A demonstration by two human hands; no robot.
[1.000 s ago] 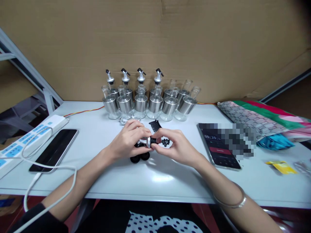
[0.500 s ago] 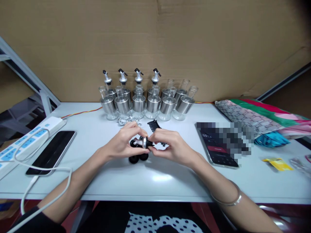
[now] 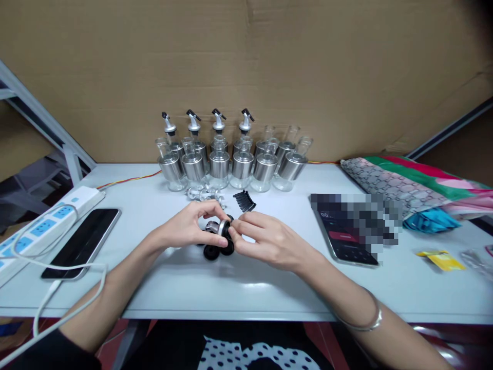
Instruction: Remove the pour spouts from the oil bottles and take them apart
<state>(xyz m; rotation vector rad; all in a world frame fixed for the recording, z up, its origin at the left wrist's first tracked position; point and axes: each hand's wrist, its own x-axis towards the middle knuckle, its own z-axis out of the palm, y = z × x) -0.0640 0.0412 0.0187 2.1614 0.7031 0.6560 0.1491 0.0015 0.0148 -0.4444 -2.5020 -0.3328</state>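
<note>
Between thumb and forefinger, my left hand grips a silver bottle pourer by its round metal collar, just above the table. At the pourer's black stopper end, the fingertips of my right hand are pinched together; what exactly they hold is hidden. Several black round stoppers lie under and beside the pourer. Beyond my hands rest silver spout parts and a row of black spout levers.
Glass bottles with steel sleeves stand in two rows at the back, several with pourers fitted. To the left are a phone, a power strip and a white cable. A second phone, a yellow packet and patterned bags lie right.
The pourer has turned in my left hand, its collar and stopper end now facing more toward me. My right fingers have closed in a tighter pinch and shifted slightly down.
</note>
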